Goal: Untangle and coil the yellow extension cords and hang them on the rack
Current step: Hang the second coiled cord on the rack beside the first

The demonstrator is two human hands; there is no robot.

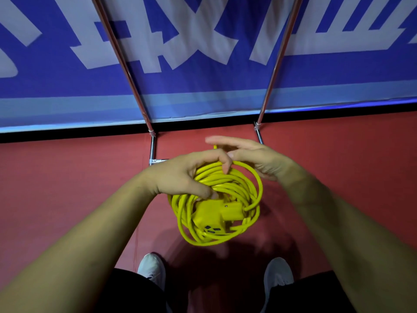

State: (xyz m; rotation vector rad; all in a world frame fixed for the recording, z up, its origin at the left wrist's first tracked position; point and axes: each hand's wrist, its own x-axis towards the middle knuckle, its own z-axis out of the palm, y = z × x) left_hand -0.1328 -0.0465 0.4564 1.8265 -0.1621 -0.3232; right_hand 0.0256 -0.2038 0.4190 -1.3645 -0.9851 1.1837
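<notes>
A yellow extension cord [228,188] hangs coiled in several loops in front of me, above the red floor. Its yellow socket block [208,216] sits in the middle of the coil, facing up. My left hand [182,175] grips the top of the coil, fingers curled over the strands and thumb underneath. My right hand [250,154] is at the coil's upper right with fingers stretched out and blurred; a strand passes under it. The rack's two metal poles [123,59] rise in front of me against the banner.
A blue banner with large white characters [203,41] covers the wall behind the rack. The rack's right pole [277,64] and its feet [153,152] stand on the red floor [67,188]. My white shoes [153,269] show at the bottom edge.
</notes>
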